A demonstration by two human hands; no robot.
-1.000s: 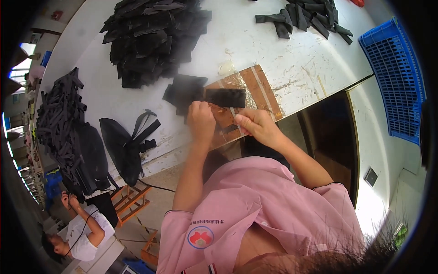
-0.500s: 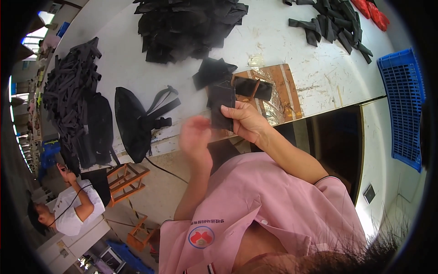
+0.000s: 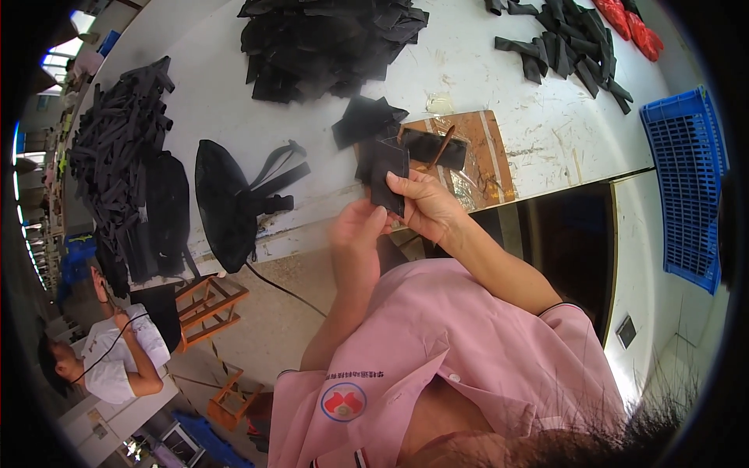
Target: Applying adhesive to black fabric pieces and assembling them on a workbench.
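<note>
My right hand [image 3: 428, 204] is closed on a dark fabric piece [image 3: 388, 161] near the table's front edge, thumb on top. My left hand [image 3: 360, 228] pinches the same piece at its lower end; its fingertips are partly hidden. Under and beyond the piece lie more black fabric pieces [image 3: 365, 123]. To the right is a brown board [image 3: 490, 160] with clear tape on it. A black strip [image 3: 455, 154] lies across this board, and a thin brown stick [image 3: 444, 143] stands up tilted over it.
Black fabric heaps lie at the far middle [image 3: 331, 47], left [image 3: 121, 132] and far right [image 3: 566, 47]. A black strapped item [image 3: 225, 204] is on the white table [image 3: 538, 144]. At right stands a blue basket [image 3: 680, 187]; at lower left, a person [image 3: 129, 355] and wooden stool [image 3: 211, 312].
My left hand has moved right and come onto the lower end of the fabric piece. The brown stick leans differently. The person at left has raised a hand.
</note>
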